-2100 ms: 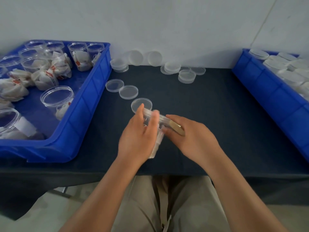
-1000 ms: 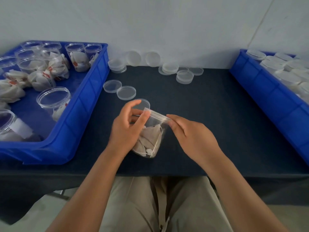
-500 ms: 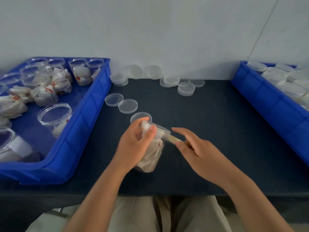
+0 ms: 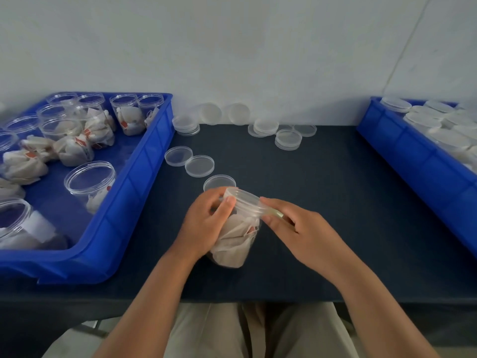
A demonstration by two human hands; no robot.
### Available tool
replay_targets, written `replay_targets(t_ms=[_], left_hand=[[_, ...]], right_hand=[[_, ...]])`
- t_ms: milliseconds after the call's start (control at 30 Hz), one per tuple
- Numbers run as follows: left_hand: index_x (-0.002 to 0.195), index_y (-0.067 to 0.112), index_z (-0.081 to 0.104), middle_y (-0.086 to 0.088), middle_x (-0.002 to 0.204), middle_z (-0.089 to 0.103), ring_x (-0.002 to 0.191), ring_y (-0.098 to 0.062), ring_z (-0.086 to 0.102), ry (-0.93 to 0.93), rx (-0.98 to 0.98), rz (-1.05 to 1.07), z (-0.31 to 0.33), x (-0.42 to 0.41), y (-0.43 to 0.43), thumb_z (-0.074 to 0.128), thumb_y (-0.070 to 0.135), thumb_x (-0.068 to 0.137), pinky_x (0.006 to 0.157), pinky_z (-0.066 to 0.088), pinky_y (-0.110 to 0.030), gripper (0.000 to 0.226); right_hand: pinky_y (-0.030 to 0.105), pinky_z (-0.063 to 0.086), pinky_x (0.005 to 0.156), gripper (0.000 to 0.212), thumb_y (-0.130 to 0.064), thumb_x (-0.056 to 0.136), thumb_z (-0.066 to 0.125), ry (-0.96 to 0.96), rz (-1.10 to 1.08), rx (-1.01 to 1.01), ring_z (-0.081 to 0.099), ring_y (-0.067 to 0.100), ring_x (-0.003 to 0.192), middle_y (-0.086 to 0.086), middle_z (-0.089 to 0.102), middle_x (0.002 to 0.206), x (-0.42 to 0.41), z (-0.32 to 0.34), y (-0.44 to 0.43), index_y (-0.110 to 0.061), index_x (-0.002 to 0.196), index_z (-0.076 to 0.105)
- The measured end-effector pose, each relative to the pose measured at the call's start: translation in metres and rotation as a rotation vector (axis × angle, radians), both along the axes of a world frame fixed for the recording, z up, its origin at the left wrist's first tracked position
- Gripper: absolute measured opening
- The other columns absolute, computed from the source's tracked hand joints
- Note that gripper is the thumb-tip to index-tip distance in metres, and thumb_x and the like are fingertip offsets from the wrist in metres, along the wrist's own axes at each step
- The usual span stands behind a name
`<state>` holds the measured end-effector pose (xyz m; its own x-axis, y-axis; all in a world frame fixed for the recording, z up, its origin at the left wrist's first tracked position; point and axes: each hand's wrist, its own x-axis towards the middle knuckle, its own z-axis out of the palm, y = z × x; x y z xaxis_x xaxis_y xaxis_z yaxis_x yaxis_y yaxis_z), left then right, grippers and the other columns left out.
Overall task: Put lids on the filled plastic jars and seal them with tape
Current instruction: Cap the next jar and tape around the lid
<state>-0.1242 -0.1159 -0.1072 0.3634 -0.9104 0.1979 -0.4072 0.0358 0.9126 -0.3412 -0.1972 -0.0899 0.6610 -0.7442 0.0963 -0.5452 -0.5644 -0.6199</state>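
Both hands meet on one jar: the left hand [image 4: 206, 223] curls round the jar [image 4: 238, 251] just under its neck, and the right hand [image 4: 302, 231] pinches a tan strip of tape [image 4: 275, 213] at the rim of the lid [image 4: 245, 200] on the jar's mouth. Beneath them spreads the dark surface [image 4: 322, 182]. Left of the hands sits a blue bin [image 4: 144, 177] of open jars [image 4: 89, 177] and white packets [image 4: 24, 165]; right of the hands, a second blue bin [image 4: 413, 156] carries lidded jars [image 4: 449, 140]. The gripped jar is tilted, top leaning away from the person, and is stuffed with the same white packets. One loose lid [image 4: 219, 180] lies just beyond the left hand, two more lids [image 4: 199, 165] farther beyond and to the left, and stacks of lids [image 4: 288, 139] by the wall.
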Motion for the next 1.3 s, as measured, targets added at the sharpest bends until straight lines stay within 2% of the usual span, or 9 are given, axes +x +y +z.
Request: replay_targets(t_ms=[133, 233, 467, 667, 833, 967, 1067, 1167, 1300], left_hand=[[0.141, 0.051, 0.045, 0.024, 0.11, 0.068, 0.103, 0.004, 0.066, -0.216, 0.107, 0.173, 0.003, -0.022, 0.01, 0.04, 0.09, 0.085, 0.086, 0.059, -0.029, 0.069], [0.141, 0.051, 0.036, 0.03, 0.113, 0.062, 0.101, 0.01, 0.061, -0.211, 0.141, 0.254, 0.001, -0.043, 0.01, 0.053, 0.101, 0.064, 0.079, 0.056, -0.026, 0.093], [0.127, 0.047, 0.06, 0.025, 0.107, 0.071, 0.097, 0.006, 0.068, 0.009, 0.113, 0.202, 0.004, -0.014, 0.001, 0.064, 0.084, 0.073, 0.082, 0.06, -0.025, 0.066], [0.128, 0.032, 0.069, 0.005, 0.11, 0.077, 0.102, -0.013, 0.075, 0.283, 0.043, -0.035, 0.005, -0.004, 0.004, 0.061, 0.073, 0.083, 0.077, 0.06, -0.024, 0.061], [0.133, 0.025, 0.069, -0.01, 0.119, 0.076, 0.109, -0.026, 0.074, 0.424, 0.094, -0.201, -0.008, 0.008, -0.002, 0.054, 0.067, 0.092, 0.095, 0.059, -0.044, 0.061], [0.13, 0.018, 0.074, -0.019, 0.127, 0.072, 0.115, -0.029, 0.07, 0.666, 0.133, -0.316, -0.022, 0.008, -0.006, 0.052, 0.062, 0.099, 0.096, 0.058, -0.038, 0.059], [0.146, 0.02, 0.062, -0.006, 0.141, 0.068, 0.132, -0.022, 0.064, 0.561, 0.144, -0.344, -0.022, 0.01, -0.004, 0.043, 0.069, 0.098, 0.105, 0.053, -0.031, 0.072], [0.151, 0.026, 0.056, 0.018, 0.127, 0.072, 0.119, -0.001, 0.067, 0.169, 0.05, -0.107, -0.01, 0.006, 0.0, 0.048, 0.056, 0.105, 0.099, 0.052, -0.018, 0.056], [0.142, 0.053, 0.051, 0.033, 0.118, 0.067, 0.111, 0.008, 0.065, -0.066, 0.031, 0.092, 0.006, -0.011, 0.013, 0.046, 0.068, 0.1, 0.09, 0.056, -0.021, 0.046]], right_hand=[[0.008, 0.045, 0.066, 0.052, -0.073, 0.097, 0.038, -0.027, -0.082, -0.064, 0.059, -0.018, 0.098, -0.049, 0.058, 0.104, 0.002, 0.003, 0.012, -0.056, 0.145, 0.049], [0.01, 0.047, 0.07, 0.059, -0.075, 0.094, 0.031, -0.012, -0.072, -0.117, 0.062, -0.01, 0.095, -0.033, 0.067, 0.115, 0.005, 0.003, 0.019, -0.053, 0.146, 0.049], [0.015, 0.048, 0.054, 0.055, -0.077, 0.094, 0.043, -0.018, 0.028, 0.102, 0.066, 0.005, 0.069, -0.011, 0.069, 0.08, -0.007, 0.003, 0.003, -0.062, 0.146, 0.031], [0.024, 0.058, 0.064, 0.051, -0.078, 0.094, 0.033, 0.044, 0.063, 0.051, 0.068, 0.004, 0.078, -0.013, 0.069, 0.086, -0.013, 0.0, -0.011, -0.067, 0.144, 0.032], [0.018, 0.052, 0.066, 0.057, -0.085, 0.088, 0.034, 0.046, 0.07, 0.083, 0.066, -0.004, 0.086, -0.026, 0.067, 0.095, -0.01, 0.002, -0.019, -0.069, 0.143, 0.033], [0.017, 0.051, 0.06, 0.043, -0.081, 0.094, 0.038, 0.005, 0.121, 0.095, 0.066, 0.007, 0.081, -0.016, 0.068, 0.094, -0.002, 0.004, -0.012, -0.082, 0.136, 0.03], [0.016, 0.047, 0.057, 0.044, -0.08, 0.096, 0.034, 0.026, 0.105, 0.064, 0.065, -0.002, 0.08, -0.033, 0.066, 0.095, 0.002, 0.005, -0.005, -0.077, 0.14, 0.034], [0.004, 0.043, 0.06, 0.065, -0.084, 0.091, 0.029, 0.021, 0.043, 0.007, 0.054, -0.026, 0.084, -0.058, 0.051, 0.089, 0.001, 0.005, 0.002, -0.06, 0.15, 0.039], [0.009, 0.043, 0.061, 0.06, -0.079, 0.095, 0.033, 0.062, -0.037, -0.075, 0.058, -0.016, 0.086, -0.046, 0.06, 0.101, 0.001, 0.007, 0.014, -0.056, 0.149, 0.046]])
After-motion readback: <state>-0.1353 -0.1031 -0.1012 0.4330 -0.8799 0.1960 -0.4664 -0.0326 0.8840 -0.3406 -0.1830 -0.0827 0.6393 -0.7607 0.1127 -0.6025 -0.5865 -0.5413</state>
